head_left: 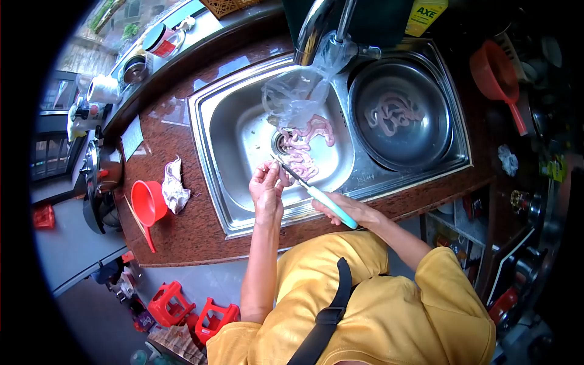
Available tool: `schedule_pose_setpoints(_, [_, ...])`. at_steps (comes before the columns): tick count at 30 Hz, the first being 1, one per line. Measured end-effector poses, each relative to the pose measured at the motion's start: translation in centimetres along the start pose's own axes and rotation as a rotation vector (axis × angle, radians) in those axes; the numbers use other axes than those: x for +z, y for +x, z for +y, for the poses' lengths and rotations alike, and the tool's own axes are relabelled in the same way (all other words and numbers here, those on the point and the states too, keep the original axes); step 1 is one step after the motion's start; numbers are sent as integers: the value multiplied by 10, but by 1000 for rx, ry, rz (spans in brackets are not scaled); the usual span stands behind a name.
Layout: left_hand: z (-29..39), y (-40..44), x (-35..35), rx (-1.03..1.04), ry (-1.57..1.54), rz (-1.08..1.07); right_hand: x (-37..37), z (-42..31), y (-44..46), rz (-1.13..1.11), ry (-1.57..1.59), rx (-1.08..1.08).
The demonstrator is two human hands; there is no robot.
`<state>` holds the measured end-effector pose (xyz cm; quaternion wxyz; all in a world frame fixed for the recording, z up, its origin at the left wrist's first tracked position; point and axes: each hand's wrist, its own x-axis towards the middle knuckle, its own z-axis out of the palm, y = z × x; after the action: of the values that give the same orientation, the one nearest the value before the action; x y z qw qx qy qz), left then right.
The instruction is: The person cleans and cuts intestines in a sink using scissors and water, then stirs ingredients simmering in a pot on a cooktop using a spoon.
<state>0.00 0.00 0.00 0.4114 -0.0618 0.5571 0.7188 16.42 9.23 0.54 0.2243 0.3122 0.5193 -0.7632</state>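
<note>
1. With left fingers point(265, 173) pinched narrow, apparently on an end of the glossy pink strands point(301, 165), looped loosely just beyond and rightward in the smooth steel sink point(234, 141).
2. Closed in right fingers point(326, 210), farther off: a mint-handled cutting tool point(332, 205), long axis slanting toward left fingertips.
3. Below, a speckled, polished table point(182, 240).

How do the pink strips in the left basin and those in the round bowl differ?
Basin strips look brighter pink; bowl strips look duller. Basin strips lie by the drain; bowl strips lie near the bowl's middle. Both are long, thin and curled.
</note>
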Motion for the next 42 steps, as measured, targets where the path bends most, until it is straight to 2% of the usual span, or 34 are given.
schedule_pose_setpoints(2, [0,-1,0,-13,-26,2,9,-11,-9,244,-324,-224])
schedule_pose_setpoints(5, [-9,0,-1,-30,-71,-9,7,2,-7,362,-521,-211])
schedule_pose_setpoints(8, [-9,2,-1,-40,-132,-25,11,4,-3,399,-591,-164])
schedule_pose_setpoints(14, [-7,1,5,-115,-298,-89,16,2,-5,438,-540,-277])
schedule_pose_setpoints(20, [-2,9,8,-118,-284,-136,14,1,0,470,-539,-256])
schedule_pose_setpoints(23, [6,21,12,-95,-278,-176,8,-23,-5,516,-502,-406])
schedule_pose_setpoints(27, [34,36,31,-52,-239,-268,-3,-55,-6,529,-600,-358])
schedule_pose_setpoints(32, [69,46,59,-4,-192,-274,-16,-93,-10,557,-629,-353])
schedule_pose_setpoints(36, [80,63,77,-16,-122,-275,-26,-105,-7,650,-602,-399])
schedule_pose_setpoints(39, [83,80,87,-49,-62,-279,-35,-115,-8,634,-556,-343])
schedule_pose_setpoints(42, [83,97,96,-85,-27,-291,-50,-100,16,728,-561,-374])
